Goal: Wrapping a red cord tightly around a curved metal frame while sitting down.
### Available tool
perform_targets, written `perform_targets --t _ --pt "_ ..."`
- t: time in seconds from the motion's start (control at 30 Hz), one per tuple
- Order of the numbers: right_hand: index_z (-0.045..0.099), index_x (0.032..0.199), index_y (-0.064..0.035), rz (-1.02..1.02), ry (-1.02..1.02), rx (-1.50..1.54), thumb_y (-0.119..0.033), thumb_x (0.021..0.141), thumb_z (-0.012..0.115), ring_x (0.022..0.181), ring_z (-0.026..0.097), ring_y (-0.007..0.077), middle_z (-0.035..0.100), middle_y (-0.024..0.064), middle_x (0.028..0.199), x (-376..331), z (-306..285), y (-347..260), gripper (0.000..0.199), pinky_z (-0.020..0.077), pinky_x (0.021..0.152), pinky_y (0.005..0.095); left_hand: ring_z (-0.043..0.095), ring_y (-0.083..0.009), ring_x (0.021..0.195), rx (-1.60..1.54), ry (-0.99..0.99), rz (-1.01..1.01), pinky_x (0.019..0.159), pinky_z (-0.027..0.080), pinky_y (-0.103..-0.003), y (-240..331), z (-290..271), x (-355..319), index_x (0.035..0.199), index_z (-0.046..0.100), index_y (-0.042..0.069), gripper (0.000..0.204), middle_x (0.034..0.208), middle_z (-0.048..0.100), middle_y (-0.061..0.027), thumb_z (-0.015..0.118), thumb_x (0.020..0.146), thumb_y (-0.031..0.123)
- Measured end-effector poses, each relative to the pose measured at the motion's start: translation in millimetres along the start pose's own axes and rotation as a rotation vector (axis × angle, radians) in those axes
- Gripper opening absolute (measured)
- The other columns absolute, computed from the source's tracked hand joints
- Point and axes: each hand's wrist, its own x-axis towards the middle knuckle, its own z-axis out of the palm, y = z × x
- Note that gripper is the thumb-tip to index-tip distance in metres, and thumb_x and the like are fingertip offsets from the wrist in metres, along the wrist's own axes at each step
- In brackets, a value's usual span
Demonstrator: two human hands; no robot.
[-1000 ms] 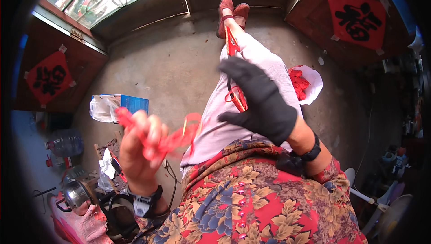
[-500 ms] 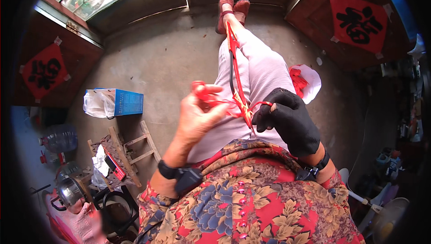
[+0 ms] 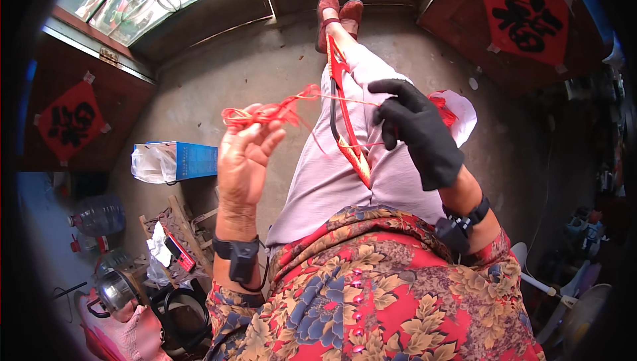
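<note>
My bare left hand (image 3: 244,155) is raised over the left side of my lap, its fingers closed on a loose, looped bundle of red cord (image 3: 265,115). A strand stretches from the bundle across to my right hand (image 3: 418,132), which wears a black glove and has its fingers curled on the cord, the index finger partly lifted. Lengthwise on my legs rests a long, narrow red frame (image 3: 342,109), wrapped in red and yellow cord at both ends, with a black strip along one side. A second strand runs from its near end to the glove.
A blue box (image 3: 197,160) with a plastic bag stands on the floor at left. Nearer is a small wooden stool (image 3: 188,231) holding a red device. A white bag (image 3: 462,119) with red material lies by my right leg. A metal pot (image 3: 119,294) sits at lower left.
My left hand has moved left and up with the cord bundle, away from the frame. My right hand has lifted slightly, and the strand between the hands is now drawn out long.
</note>
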Motion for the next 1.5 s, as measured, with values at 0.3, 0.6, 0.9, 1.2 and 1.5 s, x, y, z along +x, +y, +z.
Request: perform_targets --t 0.3,0.6,0.9,1.2,1.5 --pt "0.068 0.091 -0.0110 -0.375 0.083 -0.946 -0.019 0.074 0.072 0.071 0.064 0.0269 0.065 0.0089 0.081 15.0 21.7 49.4 0.019 0.0503 0.065 0.0365 0.063 -0.0084 0.076 0.904 -0.185 0.093 0.072 0.052 -0.025 -65.9 5.3 6.1 0.098 0.065 0.000 0.014 0.082 0.068 -0.0043 0.060 0.086 0.002" --pt "0.058 0.112 -0.0017 -0.176 0.084 0.233 -0.016 0.088 0.061 0.091 0.063 0.0169 0.065 0.0090 0.106 8.8 -13.8 16.0 0.028 0.0503 0.079 0.0320 0.064 -0.0129 0.080 0.584 -0.183 0.000 0.063 0.053 -0.024 -27.3 8.2 -13.3 0.115 0.055 -0.002 0.030 0.098 0.066 -0.0127 0.060 0.090 0.014" --pt "0.054 0.117 -0.0044 -0.037 -0.597 0.792 -0.026 0.094 0.050 0.083 0.061 0.0181 0.061 0.0062 0.093 -79.0 -23.9 -28.7 0.032 0.0499 0.073 0.0309 0.037 -0.0334 0.130 -0.593 -0.380 -0.458 0.086 0.051 -0.038 -34.4 32.3 -45.1 0.121 0.053 0.000 0.049 0.140 0.037 -0.0222 0.058 0.089 0.037" --pt "0.061 0.105 -0.0046 -0.238 -0.046 -0.597 -0.033 0.078 0.070 0.069 0.064 0.0245 0.065 0.0124 0.077 -9.6 17.7 57.4 0.040 0.0505 0.067 0.0347 0.044 -0.0102 0.053 -0.071 -0.040 -0.455 0.045 0.036 -0.022 -34.9 -12.9 -60.2 0.108 0.056 0.001 0.026 0.065 0.048 -0.0003 0.053 0.094 0.023" --pt "0.061 0.104 -0.0022 -0.258 -0.035 -0.468 -0.032 0.081 0.070 0.066 0.063 0.0214 0.066 0.0124 0.075 8.6 9.8 81.6 0.038 0.0484 0.061 0.0383 0.030 -0.0020 0.040 0.409 -0.210 -0.501 0.036 0.022 -0.017 -33.8 -24.0 -65.4 0.089 0.056 0.004 0.017 0.052 0.039 0.0064 0.055 0.095 0.019"
